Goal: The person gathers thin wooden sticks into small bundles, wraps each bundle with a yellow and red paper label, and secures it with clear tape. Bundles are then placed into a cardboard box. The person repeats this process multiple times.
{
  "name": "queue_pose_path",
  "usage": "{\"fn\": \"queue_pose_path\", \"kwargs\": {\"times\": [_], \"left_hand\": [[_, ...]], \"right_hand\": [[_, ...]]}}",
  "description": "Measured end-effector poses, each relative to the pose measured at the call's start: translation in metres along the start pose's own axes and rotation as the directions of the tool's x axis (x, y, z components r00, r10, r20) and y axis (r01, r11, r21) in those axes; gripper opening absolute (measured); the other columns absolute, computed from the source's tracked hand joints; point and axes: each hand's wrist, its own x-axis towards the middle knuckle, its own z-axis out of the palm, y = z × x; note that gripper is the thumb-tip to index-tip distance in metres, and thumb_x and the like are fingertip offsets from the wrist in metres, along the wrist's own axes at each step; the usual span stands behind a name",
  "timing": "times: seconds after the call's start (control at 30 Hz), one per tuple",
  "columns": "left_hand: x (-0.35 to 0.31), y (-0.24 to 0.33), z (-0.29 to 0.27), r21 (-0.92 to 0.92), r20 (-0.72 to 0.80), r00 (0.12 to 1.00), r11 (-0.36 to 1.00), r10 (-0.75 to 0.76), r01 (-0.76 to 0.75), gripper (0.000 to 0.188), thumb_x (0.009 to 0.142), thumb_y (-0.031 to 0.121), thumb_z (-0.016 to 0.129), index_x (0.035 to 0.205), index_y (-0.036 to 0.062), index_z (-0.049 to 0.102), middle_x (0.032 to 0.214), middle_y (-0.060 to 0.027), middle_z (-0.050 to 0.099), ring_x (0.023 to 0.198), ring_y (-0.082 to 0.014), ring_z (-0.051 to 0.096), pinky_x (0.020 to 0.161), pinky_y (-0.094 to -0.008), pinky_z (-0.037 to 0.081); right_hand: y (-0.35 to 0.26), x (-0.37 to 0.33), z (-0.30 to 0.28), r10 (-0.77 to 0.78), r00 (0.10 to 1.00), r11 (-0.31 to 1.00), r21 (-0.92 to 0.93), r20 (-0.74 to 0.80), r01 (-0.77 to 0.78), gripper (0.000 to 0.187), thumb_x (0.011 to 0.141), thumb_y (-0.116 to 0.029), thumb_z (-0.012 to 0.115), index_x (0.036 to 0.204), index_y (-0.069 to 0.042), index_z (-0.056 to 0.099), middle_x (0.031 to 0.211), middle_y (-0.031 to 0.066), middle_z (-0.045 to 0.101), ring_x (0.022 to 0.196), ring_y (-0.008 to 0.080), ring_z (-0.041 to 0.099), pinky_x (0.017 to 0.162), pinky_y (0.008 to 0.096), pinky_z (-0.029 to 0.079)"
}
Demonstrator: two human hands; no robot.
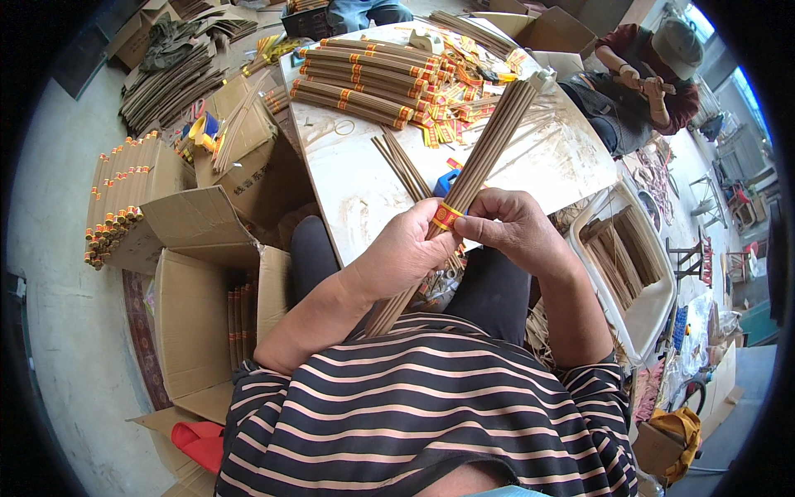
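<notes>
A bundle of thin brown incense sticks (495,137) slants across my lap, its upper end over the white table (352,199). My left hand (406,248) is wrapped round the bundle near its middle. Around the sticks runs a red and yellow paper band (445,215). My right hand (515,230) pinches at the band's right side, thumb and fingertips pressed together. Just behind the hands, a blue object (447,181) is partly hidden by the bundle. Several loose sticks (401,166) lie left of it on the table.
Banded bundles (364,79) are piled at the table's far side beside scattered paper bands (447,132). An open cardboard box (195,319) stands left, near more stacked bundles (124,190). A white tub (636,341) holding sticks is at right. Another person (654,74) works at back right.
</notes>
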Motion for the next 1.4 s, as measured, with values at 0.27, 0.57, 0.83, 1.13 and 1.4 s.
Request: {"fn": "queue_pose_path", "kwargs": {"times": [0.27,0.57,0.83,1.13,1.4], "left_hand": [[-0.007,0.002,0.005,0.093,-0.022,0.999,0.995,-0.028,0.03,0.023,0.089,0.01,0.052,0.109,-0.0001,0.045,0.076,0.0009,0.05,0.062,-0.0037,0.046,0.054,-0.0172,0.04],[-0.012,0.0,0.009,-0.002,0.006,1.0,1.0,0.016,-0.016,0.027,0.096,0.025,0.042,0.107,0.0007,0.047,0.076,0.0,0.049,0.058,-0.0034,0.045,0.049,-0.016,0.037],[-0.013,0.002,0.013,-0.194,0.036,0.999,0.981,-0.003,0.01,0.037,0.097,0.033,0.037,0.111,-0.0002,0.045,0.078,-0.0033,0.049,0.057,-0.0051,0.046,0.048,-0.0159,0.037],[-0.01,-0.003,0.012,-0.506,0.167,0.983,0.862,0.071,0.024,0.048,0.097,0.03,0.036,0.137,0.0081,0.023,0.08,-0.0055,0.05,0.054,-0.0064,0.049,0.047,-0.0156,0.042],[-0.008,-0.004,0.013,-0.488,0.125,0.989,0.873,0.083,-0.012,0.048,0.095,0.033,0.038,0.135,0.0094,0.025,0.076,-0.0089,0.049,0.049,-0.0102,0.046,0.041,-0.0198,0.039]], "right_hand": [[-0.003,-0.003,-0.001,0.009,1.0,0.998,-0.058,0.005,-0.009,0.026,0.079,-0.025,0.07,0.082,0.0,0.064,0.069,-0.0003,0.055,0.067,0.0074,0.049,0.06,0.023,0.041],[0.014,-0.004,-0.002,-0.296,0.955,0.928,-0.246,-0.028,0.281,0.027,0.079,-0.025,0.068,0.078,0.0,0.061,0.062,0.0033,0.056,0.057,0.0113,0.051,0.05,0.0263,0.042],[0.02,-0.003,-0.004,-0.384,0.923,0.908,-0.183,-0.008,0.376,0.026,0.077,-0.025,0.069,0.08,0.0,0.06,0.071,0.0069,0.059,0.065,0.0144,0.056,0.056,0.0284,0.046],[0.027,0.007,-0.007,-0.647,0.763,0.716,-0.331,0.017,0.615,0.026,0.073,-0.024,0.072,0.075,-0.002,0.058,0.071,0.0083,0.055,0.067,0.023,0.055,0.06,0.0325,0.044],[0.025,0.007,-0.007,-0.532,0.846,0.817,-0.275,-0.024,0.506,0.032,0.068,-0.027,0.075,0.073,-0.002,0.057,0.067,0.0075,0.054,0.065,0.0212,0.054,0.058,0.0324,0.043]]}}
